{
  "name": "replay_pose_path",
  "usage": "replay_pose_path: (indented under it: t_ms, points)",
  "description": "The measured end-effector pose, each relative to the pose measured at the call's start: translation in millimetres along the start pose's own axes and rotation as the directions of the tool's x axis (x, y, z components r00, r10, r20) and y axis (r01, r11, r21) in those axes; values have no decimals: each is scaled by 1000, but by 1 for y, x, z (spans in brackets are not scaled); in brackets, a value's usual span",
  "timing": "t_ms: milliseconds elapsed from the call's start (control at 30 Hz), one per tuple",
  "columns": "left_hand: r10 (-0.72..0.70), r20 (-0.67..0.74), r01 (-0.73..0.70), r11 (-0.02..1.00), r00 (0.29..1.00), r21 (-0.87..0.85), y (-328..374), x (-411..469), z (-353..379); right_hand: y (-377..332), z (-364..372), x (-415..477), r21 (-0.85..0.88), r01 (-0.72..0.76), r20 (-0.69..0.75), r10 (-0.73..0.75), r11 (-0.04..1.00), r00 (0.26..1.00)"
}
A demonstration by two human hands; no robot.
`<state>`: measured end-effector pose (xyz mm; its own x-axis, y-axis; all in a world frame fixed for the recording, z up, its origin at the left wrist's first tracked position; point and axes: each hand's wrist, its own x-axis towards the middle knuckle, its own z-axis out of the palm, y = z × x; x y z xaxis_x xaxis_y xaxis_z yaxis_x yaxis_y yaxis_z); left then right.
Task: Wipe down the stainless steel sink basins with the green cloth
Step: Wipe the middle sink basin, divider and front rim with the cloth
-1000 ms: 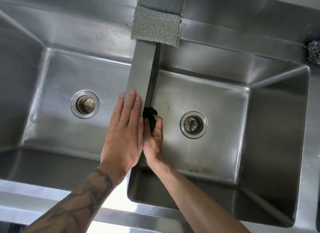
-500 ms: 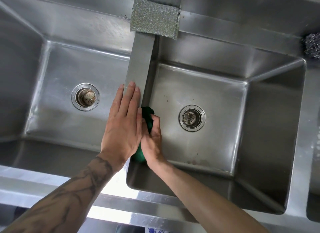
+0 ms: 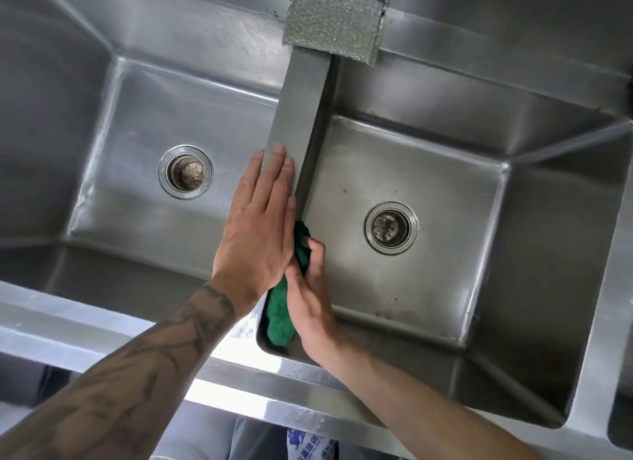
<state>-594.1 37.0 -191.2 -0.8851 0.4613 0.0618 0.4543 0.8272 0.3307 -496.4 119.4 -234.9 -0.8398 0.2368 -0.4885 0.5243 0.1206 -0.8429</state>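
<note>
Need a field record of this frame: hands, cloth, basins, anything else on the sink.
left hand: flat, fingers straight, resting on divider between the basins
right hand: inside right basin, grip on green cloth
cloth position: against right basin's left wall, near front corner
left basin: no cloth; left drain visible
right drain: uncovered, apart from cloth
extra: grey scouring pad on back ledge at divider's far end

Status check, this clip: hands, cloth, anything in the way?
Left hand flat on the divider. Right hand grips the green cloth against the left wall of the right basin. Scouring pad on the divider's far end, apart from both hands.
</note>
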Motion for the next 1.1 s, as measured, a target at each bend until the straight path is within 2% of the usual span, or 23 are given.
replay_pose_path:
  t_ms: [33, 100, 167, 267, 367, 467, 567, 633, 700, 767, 867, 933, 967, 1000, 1100]
  points:
    - [-1, 4, 1, 998, 1000, 70, 0, -1, 6, 4, 2, -5, 14, 11, 57, -11, 1000, 998]
    - [83, 146, -116, 964, 986, 239, 1, -1, 3, 11, 2, 1, -24, 5, 60, -4, 1000, 998]
    - [57, 228, -121, 954, 972, 274, -2, -2, 6, 27, 5, 24, -26, -128, 68, 130, 991, 989]
    - [-104, 122, 92, 991, 987, 95, -2, 1, 5, 60, 11, 50, -56, -201, 105, 206, 978, 973]
    - [-162, 15, 163, 986, 987, -36, -1, 0, 6, 37, -7, 33, -96, -208, 230, 225, 973, 947]
    - [-215, 6, 215, 976, 977, -24, 8, -11, -1, 29, -35, 6, -219, -81, 381, 162, 972, 910]
    - [-347, 37, 347, 938, 937, 14, 29, -49, -2, 42, -48, 8, -318, 166, 535, 32, 933, 844]
    - [-433, 36, 432, 901, 900, 49, 50, -88, -2, 56, -47, 22, -387, 296, 566, -29, 873, 824]
    - [-506, 22, 503, 861, 862, 82, 72, -123, -1, 81, -47, 36, -484, 419, 636, -20, 768, 771]
    - [-567, 8, 564, 820, 823, 98, 92, -143, 4, 95, -50, 44, -527, 435, 672, 44, 731, 740]
    - [-651, 1, 644, 751, 759, 145, 104, -147, 9, 51, -64, 23, -449, 397, 702, 42, 800, 711]
    - [-655, -6, 649, 748, 756, 140, 105, -144, 10, 35, -76, 9, -391, 295, 699, 72, 872, 711]
    - [-650, -8, 644, 752, 760, 138, 105, -144, 10, 33, -81, 5, -380, 269, 718, 99, 885, 689]
    - [-646, -4, 641, 755, 763, 138, 104, -145, 10, 35, -84, 4, -381, 270, 729, 108, 884, 676]
    - [-649, -3, 642, 753, 761, 143, 103, -147, 10, 44, -80, 11, -402, 372, 704, 22, 837, 710]
